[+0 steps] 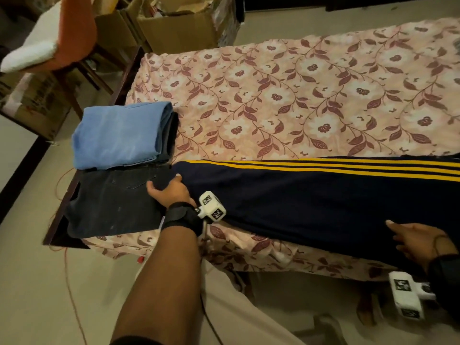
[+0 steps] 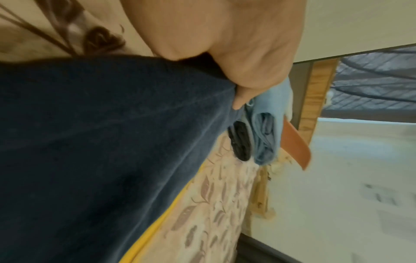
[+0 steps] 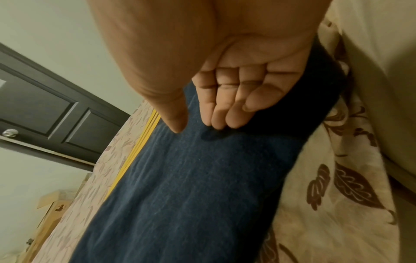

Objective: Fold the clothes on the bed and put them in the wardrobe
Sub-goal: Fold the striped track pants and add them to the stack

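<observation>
Navy trousers (image 1: 311,195): laid flat along near edge of bed (image 1: 298,95), yellow stripes on far side; folded stack (image 1: 119,135) beside their left end.
Head view: left hand (image 1: 169,190) clasped on trouser end; right hand (image 1: 418,242) laid flat, released.
Left wrist view: fabric edge pinched by fingers (image 2: 238,101).
Right wrist view: fingers (image 3: 225,113) straight, touching cloth.
Advice: cloth to be pinned mid-length, end carried over evenly, stripes kept aligned.

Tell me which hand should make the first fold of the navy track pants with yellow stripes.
Left, probably. The left hand already pinches the end of the navy track pants with yellow stripes, ready to carry it over. The right hand lies open, fingertips on the cloth, better suited to pin it down.
</observation>
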`<state>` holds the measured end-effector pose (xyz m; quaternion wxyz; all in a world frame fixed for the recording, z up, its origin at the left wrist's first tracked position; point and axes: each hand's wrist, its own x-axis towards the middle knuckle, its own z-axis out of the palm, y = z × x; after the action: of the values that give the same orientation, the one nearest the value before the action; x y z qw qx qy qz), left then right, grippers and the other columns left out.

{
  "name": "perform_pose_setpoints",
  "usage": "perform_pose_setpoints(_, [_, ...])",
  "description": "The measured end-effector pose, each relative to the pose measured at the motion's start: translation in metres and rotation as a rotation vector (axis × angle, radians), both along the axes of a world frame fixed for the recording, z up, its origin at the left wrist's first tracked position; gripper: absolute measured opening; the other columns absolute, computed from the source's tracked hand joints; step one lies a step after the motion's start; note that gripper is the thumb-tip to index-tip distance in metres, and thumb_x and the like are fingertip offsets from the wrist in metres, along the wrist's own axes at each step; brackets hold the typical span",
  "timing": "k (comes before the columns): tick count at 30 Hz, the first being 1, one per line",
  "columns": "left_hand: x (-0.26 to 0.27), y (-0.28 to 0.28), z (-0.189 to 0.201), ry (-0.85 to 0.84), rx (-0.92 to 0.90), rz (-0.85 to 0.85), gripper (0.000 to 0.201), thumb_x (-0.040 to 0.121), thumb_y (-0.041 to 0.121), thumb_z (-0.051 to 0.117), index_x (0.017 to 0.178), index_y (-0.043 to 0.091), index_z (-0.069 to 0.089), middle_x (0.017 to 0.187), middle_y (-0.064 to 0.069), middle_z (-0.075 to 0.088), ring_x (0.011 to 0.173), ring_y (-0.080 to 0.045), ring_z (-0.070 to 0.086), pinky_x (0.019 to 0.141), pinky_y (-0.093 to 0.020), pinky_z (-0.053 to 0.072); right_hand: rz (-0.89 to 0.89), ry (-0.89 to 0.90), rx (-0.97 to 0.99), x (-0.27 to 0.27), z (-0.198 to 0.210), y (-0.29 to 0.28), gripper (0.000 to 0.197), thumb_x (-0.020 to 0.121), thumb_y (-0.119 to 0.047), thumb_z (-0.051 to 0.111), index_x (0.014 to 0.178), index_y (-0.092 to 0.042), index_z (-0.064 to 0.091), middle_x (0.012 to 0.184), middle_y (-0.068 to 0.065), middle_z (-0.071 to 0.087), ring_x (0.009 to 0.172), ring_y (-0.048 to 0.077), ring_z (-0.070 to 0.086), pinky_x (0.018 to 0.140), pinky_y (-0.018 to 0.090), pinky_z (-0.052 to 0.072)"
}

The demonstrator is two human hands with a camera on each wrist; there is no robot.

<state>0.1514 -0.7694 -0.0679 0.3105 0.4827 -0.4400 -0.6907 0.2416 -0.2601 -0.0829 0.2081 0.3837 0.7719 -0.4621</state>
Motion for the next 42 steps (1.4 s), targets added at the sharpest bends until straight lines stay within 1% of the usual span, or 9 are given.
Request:
perform_pose_setpoints(8, [0.01, 0.143, 0.091, 0.388, -0.594, -0.869, 0.077, 0.089, -0.014, 0.068, 0.146, 0.031, 0.042, 0.137, -0.006, 0.067, 0.123, -0.013, 0.066, 0.108, -0.037, 0.052, 0.153, 0.35, 0.028, -0.013, 0.031, -0.021, 0.019, 0.091, -0.034, 0.074, 0.088, -0.016, 0.073, 0.087, 0.008, 0.073, 0.077, 0.028, 0.067, 0.074, 0.041, 0.057])
perform_pose_setpoints(13, [0.039, 0.216, 0.082, 0.206, -0.542, -1.822, 0.085, 0.084, 0.026, 0.084, 0.154, 0.044, 0.039, 0.156, 0.014, 0.048, 0.11, -0.012, 0.068, 0.089, -0.036, 0.058, 0.042, 0.196, -0.246, -0.023, 0.027, -0.03, 0.051, 0.099, -0.054, 0.051, 0.105, -0.007, 0.067, 0.091, 0.009, 0.068, 0.072, 0.02, 0.063, 0.062, 0.031, 0.047])
perform_pose_setpoints(16, [0.039, 0.207, 0.08, 0.11, -0.454, -1.741, 0.056, 0.092, 0.033, 0.074, 0.143, 0.039, 0.053, 0.143, 0.013, 0.061, 0.104, -0.007, 0.07, 0.089, -0.024, 0.055, -0.045, 0.005, -0.416, -0.027, 0.023, -0.03, 0.059, 0.1, -0.066, 0.036, 0.129, -0.017, 0.054, 0.119, 0.009, 0.063, 0.104, 0.031, 0.066, 0.065, 0.031, 0.045])
perform_pose_setpoints(18, [0.041, 0.198, 0.077, 0.064, -0.359, -1.502, 0.036, 0.098, 0.024, 0.072, 0.132, 0.031, 0.062, 0.124, 0.007, 0.071, 0.098, -0.006, 0.07, 0.082, -0.018, 0.053, 0.03, 0.034, -0.343, -0.029, 0.015, -0.03, 0.057, 0.1, -0.06, 0.047, 0.128, -0.012, 0.059, 0.114, 0.011, 0.065, 0.088, 0.027, 0.066, 0.062, 0.031, 0.045])
perform_pose_setpoints(20, [0.047, 0.189, 0.066, -0.028, -0.359, -1.305, 0.023, 0.1, 0.023, 0.068, 0.122, 0.029, 0.067, 0.106, 0.008, 0.074, 0.092, -0.007, 0.069, 0.077, -0.018, 0.052, 0.203, 0.117, -0.159, -0.03, 0.003, -0.03, 0.044, 0.096, -0.055, 0.059, 0.097, -0.013, 0.071, 0.085, 0.008, 0.064, 0.069, 0.023, 0.058, 0.066, 0.037, 0.051])
perform_pose_setpoints(23, [0.057, 0.176, 0.034, -0.241, -0.424, -1.269, 0.024, 0.096, 0.032, 0.073, 0.118, 0.025, 0.069, 0.106, 0.004, 0.074, 0.1, -0.016, 0.069, 0.09, -0.035, 0.055, 0.33, 0.096, -0.014, -0.03, -0.011, -0.035, 0.049, 0.088, -0.056, 0.068, 0.059, -0.024, 0.046, 0.061, -0.002, 0.042, 0.059, 0.017, 0.045, 0.073, 0.039, 0.045])
perform_pose_setpoints(33, [0.065, 0.175, -0.003, -0.326, -0.867, -1.257, 0.022, 0.093, 0.03, 0.077, 0.114, 0.023, 0.074, 0.097, 0.019, 0.069, 0.088, 0.014, 0.061, 0.077, -0.002, 0.044, 0.259, 0.185, 0.149, -0.034, 0.02, -0.014, 0.03, 0.085, -0.02, 0.064, 0.063, -0.01, 0.048, 0.066, 0.009, 0.046, 0.067, 0.027, 0.046, 0.059, 0.034, 0.033])
perform_pose_setpoints(37, [0.054, 0.182, -0.001, -0.294, -0.914, -1.323, 0.026, 0.092, 0.034, 0.078, 0.115, 0.023, 0.075, 0.105, 0.016, 0.071, 0.097, 0.006, 0.063, 0.092, -0.022, 0.054, 0.182, 0.035, -0.125, -0.026, 0.009, -0.005, 0.021, 0.059, -0.025, 0.072, 0.066, -0.006, 0.067, 0.067, 0.012, 0.063, 0.068, 0.032, 0.062, 0.065, 0.043, 0.05])
perform_pose_setpoints(42, [0.034, 0.202, 0.008, -0.21, -0.873, -1.336, 0.022, 0.093, 0.036, 0.077, 0.113, 0.027, 0.074, 0.106, 0.015, 0.072, 0.1, 0.0, 0.067, 0.089, -0.025, 0.054, 0.024, 0.06, -0.322, -0.045, 0.009, -0.012, 0.031, 0.082, -0.024, 0.078, 0.104, -0.001, 0.074, 0.102, 0.02, 0.075, 0.096, 0.04, 0.072, 0.094, 0.056, 0.056])
